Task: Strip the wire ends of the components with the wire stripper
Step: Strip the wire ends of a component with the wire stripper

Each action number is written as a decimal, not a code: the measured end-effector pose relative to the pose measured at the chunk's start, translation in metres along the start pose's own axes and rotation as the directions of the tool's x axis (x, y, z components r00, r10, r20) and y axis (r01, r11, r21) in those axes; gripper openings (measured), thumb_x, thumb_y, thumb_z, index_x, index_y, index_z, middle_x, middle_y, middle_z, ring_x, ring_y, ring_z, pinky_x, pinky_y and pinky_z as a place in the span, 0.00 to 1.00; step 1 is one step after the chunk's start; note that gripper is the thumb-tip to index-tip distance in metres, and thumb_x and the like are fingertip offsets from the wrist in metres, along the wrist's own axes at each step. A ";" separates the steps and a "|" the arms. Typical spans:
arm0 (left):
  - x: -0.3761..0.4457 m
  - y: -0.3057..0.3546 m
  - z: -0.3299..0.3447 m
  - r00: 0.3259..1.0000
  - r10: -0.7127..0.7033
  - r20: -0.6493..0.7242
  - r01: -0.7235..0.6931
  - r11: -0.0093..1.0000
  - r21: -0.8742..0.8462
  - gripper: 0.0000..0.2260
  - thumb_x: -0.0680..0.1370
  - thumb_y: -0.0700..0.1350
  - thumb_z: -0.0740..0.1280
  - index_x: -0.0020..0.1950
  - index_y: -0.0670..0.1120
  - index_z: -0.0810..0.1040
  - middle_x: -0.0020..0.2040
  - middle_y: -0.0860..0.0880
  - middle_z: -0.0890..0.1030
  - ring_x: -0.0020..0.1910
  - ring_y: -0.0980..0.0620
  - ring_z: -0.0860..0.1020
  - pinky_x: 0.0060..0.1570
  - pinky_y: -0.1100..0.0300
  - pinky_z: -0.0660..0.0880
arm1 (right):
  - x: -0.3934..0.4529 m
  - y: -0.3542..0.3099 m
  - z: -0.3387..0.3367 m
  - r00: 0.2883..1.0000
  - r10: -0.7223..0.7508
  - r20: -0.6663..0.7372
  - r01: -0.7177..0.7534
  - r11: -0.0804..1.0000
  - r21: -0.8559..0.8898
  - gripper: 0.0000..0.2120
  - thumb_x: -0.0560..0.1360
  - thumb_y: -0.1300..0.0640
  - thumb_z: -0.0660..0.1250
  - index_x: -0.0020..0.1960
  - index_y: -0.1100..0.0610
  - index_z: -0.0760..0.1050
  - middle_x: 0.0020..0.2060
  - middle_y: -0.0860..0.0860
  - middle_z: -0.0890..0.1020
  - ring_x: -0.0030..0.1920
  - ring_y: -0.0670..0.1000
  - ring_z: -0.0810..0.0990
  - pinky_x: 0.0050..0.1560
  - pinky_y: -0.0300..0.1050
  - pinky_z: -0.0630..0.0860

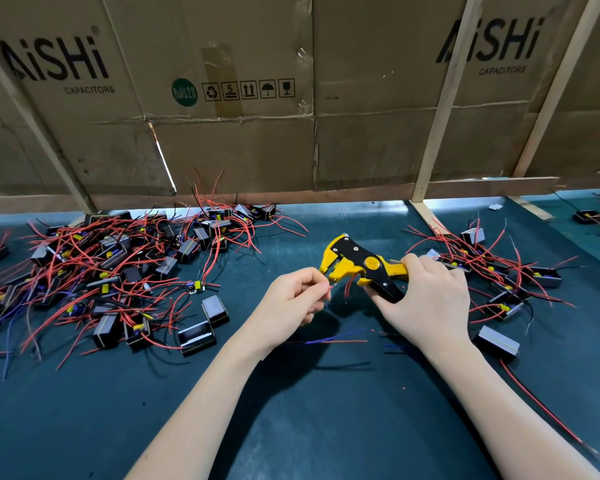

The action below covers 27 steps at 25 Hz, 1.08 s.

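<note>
While the right hand [426,299] squeezes the handles of the yellow and black wire stripper [357,263] over the dark green table [326,410], left hand [291,299] pinching a thin red wire [329,288] at its open jaws, big pile of small black box parts with red wires [101,271] on the left

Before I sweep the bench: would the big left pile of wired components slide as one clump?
Probably mostly: the pile's red leads cross and tangle. The leads look floppy, curving freely, so they would likely snag. The boxy housings look unlikely to roll.
</note>
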<state>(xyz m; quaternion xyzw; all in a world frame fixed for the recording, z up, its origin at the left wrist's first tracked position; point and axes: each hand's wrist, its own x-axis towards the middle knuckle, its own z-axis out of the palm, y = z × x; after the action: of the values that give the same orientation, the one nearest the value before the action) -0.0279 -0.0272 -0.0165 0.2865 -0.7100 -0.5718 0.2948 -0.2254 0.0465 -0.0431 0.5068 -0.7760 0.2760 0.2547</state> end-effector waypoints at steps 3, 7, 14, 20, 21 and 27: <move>0.000 -0.002 0.001 0.998 0.010 -0.055 -0.007 0.998 0.055 0.10 0.82 0.37 0.60 0.41 0.38 0.73 0.24 0.53 0.71 0.22 0.55 0.65 0.23 0.67 0.62 | 0.000 0.002 0.001 1.000 -0.014 0.005 0.014 1.000 0.002 0.26 0.65 0.37 0.76 0.45 0.60 0.77 0.38 0.54 0.80 0.41 0.60 0.79 0.46 0.53 0.67; 0.000 -0.005 0.001 0.992 0.023 -0.124 -0.017 0.999 0.049 0.10 0.82 0.40 0.60 0.42 0.40 0.72 0.25 0.47 0.73 0.21 0.49 0.67 0.23 0.66 0.65 | 0.000 0.001 0.000 1.000 -0.015 0.003 0.015 1.000 0.004 0.26 0.64 0.38 0.76 0.45 0.60 0.76 0.37 0.54 0.80 0.41 0.60 0.79 0.46 0.53 0.67; 0.002 -0.007 -0.001 0.997 0.033 -0.075 -0.031 0.999 0.022 0.08 0.82 0.37 0.59 0.43 0.40 0.72 0.26 0.51 0.70 0.23 0.51 0.63 0.24 0.66 0.63 | -0.001 0.002 0.000 1.000 0.007 0.003 -0.007 1.000 -0.004 0.26 0.64 0.39 0.77 0.44 0.60 0.76 0.37 0.54 0.79 0.40 0.60 0.79 0.45 0.52 0.66; 0.001 -0.009 0.002 0.985 0.067 -0.157 -0.048 0.991 0.123 0.08 0.83 0.42 0.60 0.44 0.45 0.72 0.25 0.52 0.72 0.22 0.52 0.64 0.24 0.65 0.64 | -0.001 0.003 0.001 0.999 -0.018 -0.038 0.018 1.000 -0.010 0.26 0.65 0.36 0.73 0.44 0.60 0.76 0.36 0.54 0.79 0.39 0.60 0.78 0.44 0.52 0.66; 0.001 -0.009 0.002 0.983 0.071 -0.170 -0.048 0.989 0.137 0.07 0.82 0.42 0.60 0.44 0.46 0.72 0.25 0.51 0.73 0.22 0.52 0.65 0.24 0.65 0.64 | 0.000 0.003 0.001 0.999 -0.025 -0.046 0.025 1.000 -0.016 0.26 0.65 0.36 0.72 0.43 0.60 0.75 0.36 0.54 0.78 0.39 0.60 0.78 0.44 0.52 0.66; 0.001 -0.008 0.002 0.983 0.069 -0.169 -0.042 0.986 0.162 0.07 0.82 0.41 0.61 0.45 0.43 0.72 0.25 0.51 0.74 0.21 0.50 0.68 0.26 0.64 0.67 | 0.002 0.002 -0.001 0.990 -0.071 -0.118 0.065 0.996 -0.054 0.24 0.65 0.38 0.73 0.40 0.59 0.73 0.34 0.53 0.76 0.37 0.59 0.76 0.43 0.51 0.62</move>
<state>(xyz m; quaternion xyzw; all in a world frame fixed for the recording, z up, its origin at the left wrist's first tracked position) -0.0292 -0.0281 -0.0249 0.3378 -0.7322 -0.4782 0.3480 -0.2280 0.0470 -0.0414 0.5087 -0.7483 0.2777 0.3227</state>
